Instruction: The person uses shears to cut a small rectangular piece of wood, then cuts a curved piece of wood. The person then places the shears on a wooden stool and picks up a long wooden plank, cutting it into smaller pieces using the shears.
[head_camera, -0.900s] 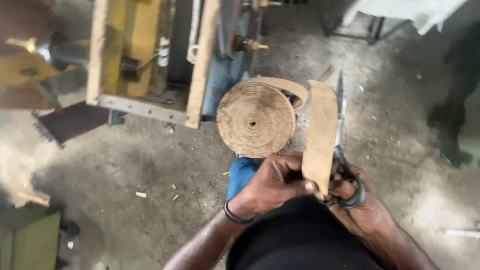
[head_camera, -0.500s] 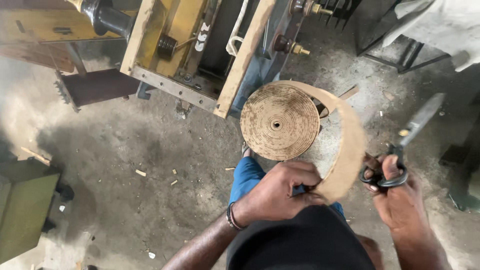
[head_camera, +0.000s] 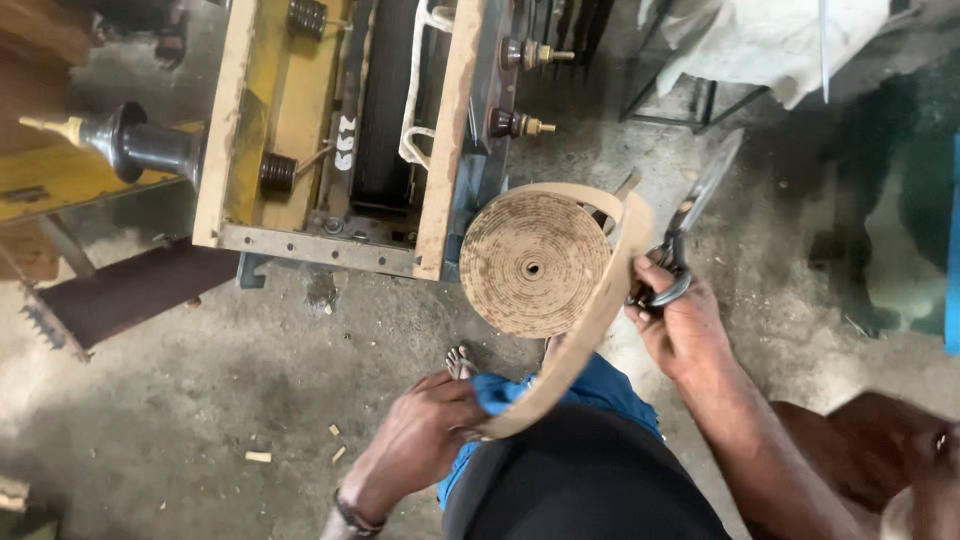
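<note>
Far left: dark ceramic insulator bushing (head_camera: 135, 147) lying on a yellow frame; below it a rusty toothed metal plate (head_camera: 110, 300) on the concrete floor (head_camera: 200, 420); small wood chips (head_camera: 258, 457) scattered on the floor nearby. Left of centre: transformer core assembly (head_camera: 350, 130) with pale wooden side rails and a steel angle along its lower edge; two brass-tipped terminals on its right side. Lower centre: left hand (head_camera: 425, 445), dark band at the wrist, grip pressed together on the free end of a tan paper strip (head_camera: 560, 370), just beside the blue-clad knee. Centre: roll of tan paper tape (head_camera: 530, 265) standing on edge, flat spiral face toward the camera, just beside the core assembly; the strip leaves the roll top, loops round its right side and runs down to the left hand. Right: right hand (head_camera: 680, 320), fingers through the handles of scissors (head_camera: 690, 225); blades closed, pointing up-right, touching the strip's outer side near the handles. Upper right: white cloth (head_camera: 770, 45) over a dark metal frame.
</note>
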